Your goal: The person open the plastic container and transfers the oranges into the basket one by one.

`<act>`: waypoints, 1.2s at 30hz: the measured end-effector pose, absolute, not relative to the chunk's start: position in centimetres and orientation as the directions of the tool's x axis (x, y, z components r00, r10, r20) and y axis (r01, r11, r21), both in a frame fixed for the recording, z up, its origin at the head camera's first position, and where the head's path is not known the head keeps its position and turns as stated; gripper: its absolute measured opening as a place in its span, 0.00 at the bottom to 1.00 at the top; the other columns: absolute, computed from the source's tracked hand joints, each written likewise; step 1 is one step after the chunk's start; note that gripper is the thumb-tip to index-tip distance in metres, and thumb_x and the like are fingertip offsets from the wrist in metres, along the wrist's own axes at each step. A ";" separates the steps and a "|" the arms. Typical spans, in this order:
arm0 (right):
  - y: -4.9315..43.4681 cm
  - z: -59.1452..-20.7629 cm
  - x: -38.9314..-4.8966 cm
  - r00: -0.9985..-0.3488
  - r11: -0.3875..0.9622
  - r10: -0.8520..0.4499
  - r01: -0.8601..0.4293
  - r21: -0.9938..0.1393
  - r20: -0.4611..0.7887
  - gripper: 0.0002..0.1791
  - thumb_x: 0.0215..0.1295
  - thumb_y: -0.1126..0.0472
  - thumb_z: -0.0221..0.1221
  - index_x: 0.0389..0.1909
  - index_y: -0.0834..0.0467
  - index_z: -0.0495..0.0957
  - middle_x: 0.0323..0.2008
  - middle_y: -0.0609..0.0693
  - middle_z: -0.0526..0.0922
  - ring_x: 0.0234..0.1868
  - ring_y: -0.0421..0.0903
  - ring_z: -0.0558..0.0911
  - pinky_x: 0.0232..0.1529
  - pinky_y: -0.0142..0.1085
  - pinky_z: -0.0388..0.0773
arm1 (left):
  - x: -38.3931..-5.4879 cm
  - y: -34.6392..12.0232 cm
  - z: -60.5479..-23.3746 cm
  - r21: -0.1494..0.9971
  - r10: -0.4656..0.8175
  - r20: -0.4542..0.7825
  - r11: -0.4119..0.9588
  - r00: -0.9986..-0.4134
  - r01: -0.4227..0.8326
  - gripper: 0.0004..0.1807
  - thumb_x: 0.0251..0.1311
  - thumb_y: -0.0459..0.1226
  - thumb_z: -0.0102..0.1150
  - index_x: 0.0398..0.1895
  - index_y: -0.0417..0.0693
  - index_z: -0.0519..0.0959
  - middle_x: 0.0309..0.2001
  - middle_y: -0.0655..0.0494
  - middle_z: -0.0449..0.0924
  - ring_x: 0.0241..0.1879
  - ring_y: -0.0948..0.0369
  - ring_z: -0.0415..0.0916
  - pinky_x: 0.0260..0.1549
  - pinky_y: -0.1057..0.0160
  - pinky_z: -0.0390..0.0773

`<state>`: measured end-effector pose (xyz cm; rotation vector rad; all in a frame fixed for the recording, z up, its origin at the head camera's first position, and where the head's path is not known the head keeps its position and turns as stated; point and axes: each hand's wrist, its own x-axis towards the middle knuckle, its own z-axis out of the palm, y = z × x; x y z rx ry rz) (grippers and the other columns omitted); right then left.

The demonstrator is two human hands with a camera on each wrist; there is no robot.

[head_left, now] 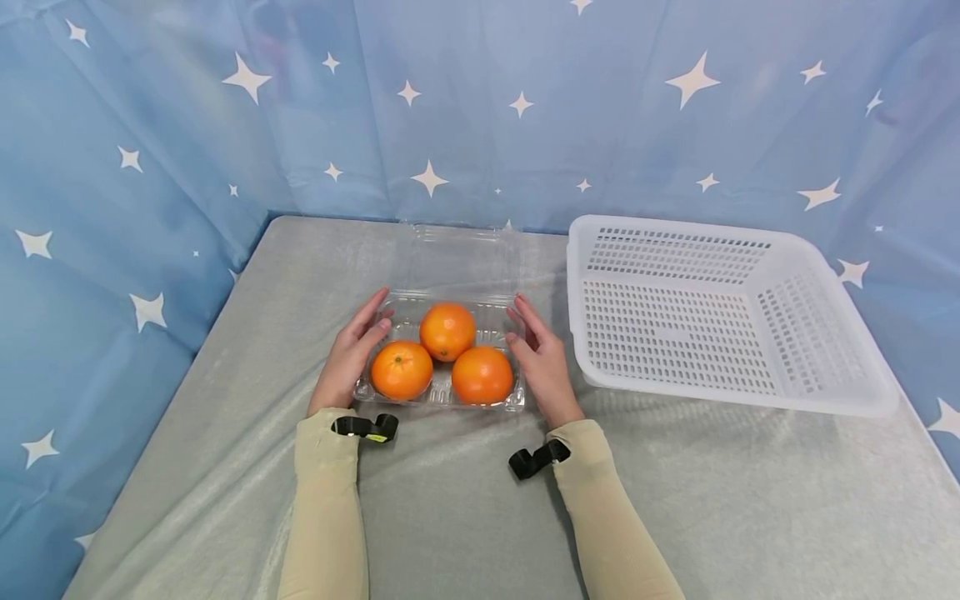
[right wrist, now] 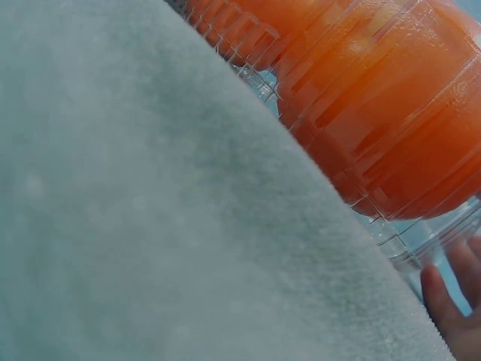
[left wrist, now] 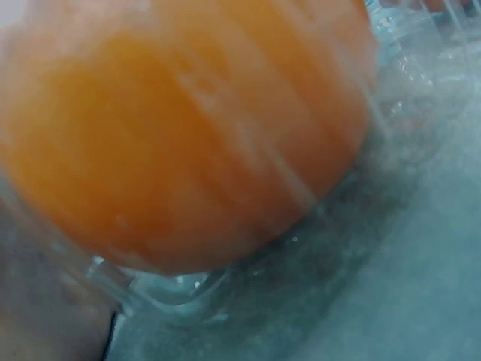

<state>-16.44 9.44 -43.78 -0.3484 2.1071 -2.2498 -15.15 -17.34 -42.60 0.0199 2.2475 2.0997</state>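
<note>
Both hands (head_left: 347, 358) (head_left: 546, 367) apparently touch the clamshell (head_left: 442, 390).

Grey cloth-covered table (head_left: 450, 517): open clear plastic container (head_left: 442, 395), white perforated basket (head_left: 675, 333) beside it.

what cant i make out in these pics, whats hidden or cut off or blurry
Head view: the floor of the clear container under the three oranges, hidden by the fruit.
Head view: the palm of the left hand, hidden by the hand itself.
Left wrist view: surface detail of the close orange, blurred behind clear plastic; its top, cut off by the upper edge.
Right wrist view: most of the right hand, cut off by the right edge.
</note>
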 end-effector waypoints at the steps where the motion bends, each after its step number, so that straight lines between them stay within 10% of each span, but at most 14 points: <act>1: 9.4 -43.7 -16.4 -0.974 -0.077 -0.182 -0.124 -0.989 0.136 0.28 0.64 0.65 0.51 0.65 0.52 0.58 0.64 0.44 0.59 0.64 0.48 0.58 0.56 0.32 0.64 | -15.2 -17.3 -42.6 0.997 0.054 -0.041 0.067 -0.998 -0.037 0.32 0.59 0.51 0.50 0.67 0.60 0.57 0.64 0.49 0.59 0.62 0.57 0.56 0.60 0.54 0.54; 36: 9.4 -43.4 -16.3 -0.981 -0.005 -0.143 -0.128 -0.992 0.127 0.26 0.61 0.70 0.51 0.61 0.58 0.64 0.61 0.57 0.64 0.61 0.49 0.64 0.61 0.42 0.58 | -15.3 -17.3 -42.6 0.994 0.038 -0.040 0.108 -0.998 -0.036 0.31 0.60 0.50 0.49 0.67 0.59 0.57 0.64 0.49 0.60 0.61 0.58 0.58 0.60 0.52 0.53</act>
